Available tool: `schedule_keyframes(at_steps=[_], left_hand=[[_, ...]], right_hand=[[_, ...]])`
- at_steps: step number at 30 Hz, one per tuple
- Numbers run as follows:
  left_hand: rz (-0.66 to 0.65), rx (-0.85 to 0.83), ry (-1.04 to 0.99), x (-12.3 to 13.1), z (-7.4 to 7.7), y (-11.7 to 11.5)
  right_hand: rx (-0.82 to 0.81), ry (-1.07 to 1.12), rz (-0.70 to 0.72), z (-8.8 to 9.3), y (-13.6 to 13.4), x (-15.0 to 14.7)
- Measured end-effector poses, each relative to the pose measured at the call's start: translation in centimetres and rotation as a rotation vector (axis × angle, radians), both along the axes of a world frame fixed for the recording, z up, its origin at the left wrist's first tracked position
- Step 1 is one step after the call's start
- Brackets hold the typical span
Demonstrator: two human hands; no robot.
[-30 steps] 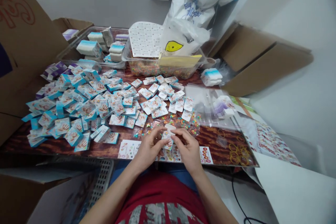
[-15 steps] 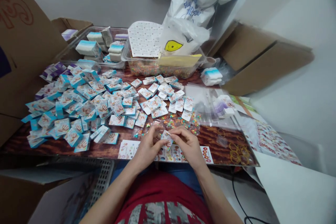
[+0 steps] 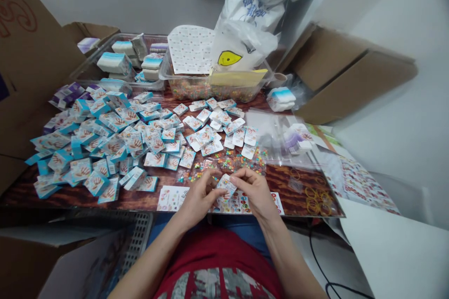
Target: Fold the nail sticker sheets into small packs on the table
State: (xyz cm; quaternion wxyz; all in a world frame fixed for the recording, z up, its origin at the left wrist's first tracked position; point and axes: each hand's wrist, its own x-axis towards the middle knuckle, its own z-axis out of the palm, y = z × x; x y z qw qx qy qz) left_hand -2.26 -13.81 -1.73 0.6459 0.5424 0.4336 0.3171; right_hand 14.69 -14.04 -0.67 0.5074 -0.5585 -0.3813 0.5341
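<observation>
Wood-grain table [image 3: 70, 202], left hand [image 3: 198, 196], right hand [image 3: 251, 191] pinching printed card [image 3: 226, 187]

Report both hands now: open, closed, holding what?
Left hand: closed, pinching the small printed card.
Right hand: closed, pinching the same card.

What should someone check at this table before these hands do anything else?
1. Grip: ok, the left hand and right hand both pinch the small printed card.
2. Card's printed face: cannot tell, fingers cover much of it.
3. Printed sheet: ok, it lies flat below the hands.
4. Blue-edged hand-print packets: not ok for tidiness, they lie loose and overlapping.
5. Yellow rubber bands: ok, they lie to the right, apart from the hands.
</observation>
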Motion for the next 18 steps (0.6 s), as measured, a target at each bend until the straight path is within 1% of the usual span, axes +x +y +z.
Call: schedule_keyframes(at_steps=[5,8,10,11,13,16,18], left_hand=[[0.008,-0.039,-0.002,0.0,-0.1,-0.1],[0.025,-0.028,-0.006,-0.1,-0.1,0.0],[0.025,0.018,0.013,-0.2,-0.1,0.0],[0.013,0.049,0.032,-0.3,0.0,0.0],[-0.028,0.114,0.082,-0.5,0.4,-0.1],[-0.078,0.21,0.176,-0.7,1.0,0.0],[-0.055,0.277,0.244,-1.1,1.5,0.5]], right_hand=[[0.059,-0.076,0.096,0.0,-0.4,0.6],[0.211,-0.236,0.138,0.4,-0.9,0.2],[0.319,-0.347,0.159,0.6,-1.3,-0.2],[0.345,-0.38,0.17,0.6,-1.4,-0.4],[0.342,-0.396,0.188,0.4,-1.4,-0.6],[0.245,-0.368,0.202,-0.3,-1.2,-0.5],[0.173,-0.328,0.161,-0.9,-1.0,-0.3]])
